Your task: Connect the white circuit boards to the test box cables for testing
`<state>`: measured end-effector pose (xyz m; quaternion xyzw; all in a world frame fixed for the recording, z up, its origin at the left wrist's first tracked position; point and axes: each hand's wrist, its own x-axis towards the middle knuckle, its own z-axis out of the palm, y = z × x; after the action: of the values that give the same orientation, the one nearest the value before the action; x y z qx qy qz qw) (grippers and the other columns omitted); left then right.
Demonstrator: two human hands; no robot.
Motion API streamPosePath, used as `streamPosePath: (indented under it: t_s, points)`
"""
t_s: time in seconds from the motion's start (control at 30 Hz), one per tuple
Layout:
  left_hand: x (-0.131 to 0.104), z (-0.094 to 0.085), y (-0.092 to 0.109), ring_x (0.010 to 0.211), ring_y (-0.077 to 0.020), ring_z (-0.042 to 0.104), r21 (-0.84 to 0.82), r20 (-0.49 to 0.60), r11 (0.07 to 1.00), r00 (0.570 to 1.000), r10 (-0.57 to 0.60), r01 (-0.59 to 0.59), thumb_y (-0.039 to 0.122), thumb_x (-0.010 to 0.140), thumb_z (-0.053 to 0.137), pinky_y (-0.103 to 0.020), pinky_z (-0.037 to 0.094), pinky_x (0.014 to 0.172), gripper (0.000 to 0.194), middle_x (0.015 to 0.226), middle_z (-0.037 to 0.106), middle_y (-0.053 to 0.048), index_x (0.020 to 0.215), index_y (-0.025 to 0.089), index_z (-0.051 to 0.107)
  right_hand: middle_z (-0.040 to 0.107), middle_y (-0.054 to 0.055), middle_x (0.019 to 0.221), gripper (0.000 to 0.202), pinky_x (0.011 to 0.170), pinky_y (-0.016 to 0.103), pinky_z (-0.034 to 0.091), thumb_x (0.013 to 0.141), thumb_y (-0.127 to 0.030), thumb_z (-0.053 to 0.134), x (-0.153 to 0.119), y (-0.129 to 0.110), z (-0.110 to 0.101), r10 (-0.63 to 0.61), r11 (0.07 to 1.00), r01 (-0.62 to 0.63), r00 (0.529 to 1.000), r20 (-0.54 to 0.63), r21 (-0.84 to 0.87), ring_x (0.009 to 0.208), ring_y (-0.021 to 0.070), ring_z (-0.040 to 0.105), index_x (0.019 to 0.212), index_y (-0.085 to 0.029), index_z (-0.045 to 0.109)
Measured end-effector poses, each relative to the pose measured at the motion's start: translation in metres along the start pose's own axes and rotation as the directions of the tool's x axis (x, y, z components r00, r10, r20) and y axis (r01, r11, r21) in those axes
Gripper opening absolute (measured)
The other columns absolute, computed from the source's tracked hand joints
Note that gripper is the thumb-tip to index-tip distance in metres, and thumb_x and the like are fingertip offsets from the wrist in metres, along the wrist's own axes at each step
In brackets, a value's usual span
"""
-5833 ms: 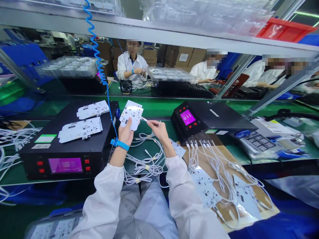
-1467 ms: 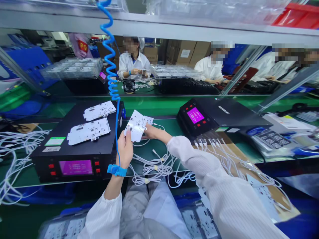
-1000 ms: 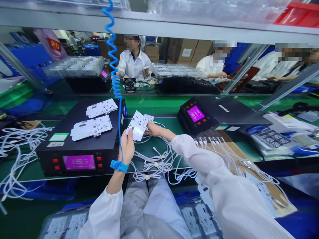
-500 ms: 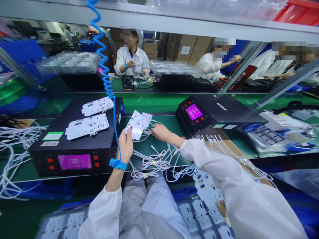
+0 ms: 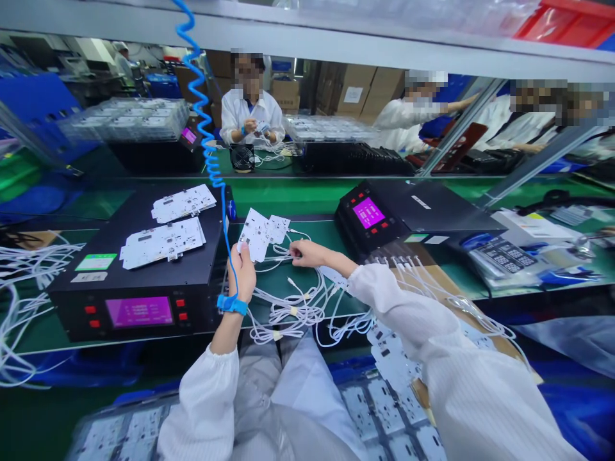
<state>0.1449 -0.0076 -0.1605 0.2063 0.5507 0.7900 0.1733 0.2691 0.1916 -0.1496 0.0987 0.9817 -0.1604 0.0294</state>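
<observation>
My left hand (image 5: pixel 243 272) is closed on the lower left edge of a white circuit board (image 5: pixel 254 234), thumb on top, holding it tilted above the bench. A smaller white board piece (image 5: pixel 278 228) adjoins its right side, with a cable at its far corner. My right hand (image 5: pixel 310 253) is pinched just right of the board, at white cables (image 5: pixel 276 259) that run to the board's lower right edge. Its fingertips partly hide the cable ends. Below both hands lies a tangle of bundled white cables (image 5: pixel 298 312). A blue wrist strap (image 5: pixel 232 304) circles my left wrist.
A black test box (image 5: pixel 139 282) at left bears two white boards (image 5: pixel 163 242); another box (image 5: pixel 427 211) stands at right. A coiled blue cord (image 5: pixel 205 128) hangs before my left hand. Trays of boards (image 5: pixel 384 410) sit near my lap. Co-workers (image 5: pixel 252 105) sit across the bench.
My right hand has drawn slightly down from the board's edge, its fingers now more curled. The left hand still holds the board. The whole view has shifted a little.
</observation>
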Motion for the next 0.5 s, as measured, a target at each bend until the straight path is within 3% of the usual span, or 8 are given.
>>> streamPosePath:
  t_s: [0.13,0.23,0.4,0.5]
  points:
    - [0.001,0.004,-0.002,0.108,-0.0254,0.071,0.034,-0.042,0.999,0.999,-0.016,0.017,0.059,0.093,0.067,-0.033,0.061,0.088,0.043,0.117,0.073,-0.013,0.111,0.020,0.070,0.072,0.002,0.091,0.021,0.071,0.023,0.048,0.090,-0.023,0.068,-0.004,0.001,-0.008,-0.054,0.977,0.065,0.997,-0.055,0.203,0.076,0.0128,0.062,0.109,-0.015,0.070]
    - [-0.001,0.006,-0.002,0.108,-0.0252,0.072,0.017,-0.055,1.000,0.998,-0.021,0.022,0.058,0.091,0.069,-0.034,0.062,0.090,0.043,0.118,0.073,-0.013,0.114,0.021,0.068,0.072,0.002,0.087,0.029,0.072,0.025,0.050,0.092,-0.044,0.069,-0.008,-0.001,-0.009,-0.089,0.843,0.160,0.983,-0.160,0.514,0.076,0.0134,0.063,0.100,-0.016,0.073]
    - [-0.005,0.009,0.003,0.114,-0.0262,0.071,-0.097,-0.043,0.992,0.996,-0.083,0.078,0.051,0.093,0.069,-0.040,0.061,0.095,0.039,0.124,0.072,-0.014,0.120,0.024,0.065,0.072,0.001,0.084,0.043,0.071,0.027,0.055,0.076,-0.051,0.084,-0.011,-0.009,-0.001,0.147,0.507,0.151,0.955,-0.258,0.849,0.074,0.0147,0.069,0.099,-0.017,0.071]
    - [-0.006,0.012,0.011,0.124,-0.0260,0.067,-0.244,-0.020,0.963,0.992,-0.121,0.112,0.044,0.093,0.069,-0.043,0.056,0.102,0.031,0.129,0.071,-0.013,0.116,0.024,0.065,0.070,0.000,0.079,0.046,0.063,0.025,0.053,0.072,-0.049,0.089,-0.013,-0.017,0.000,0.265,0.414,0.146,0.925,-0.273,0.898,0.067,0.0133,0.068,0.100,-0.017,0.073]
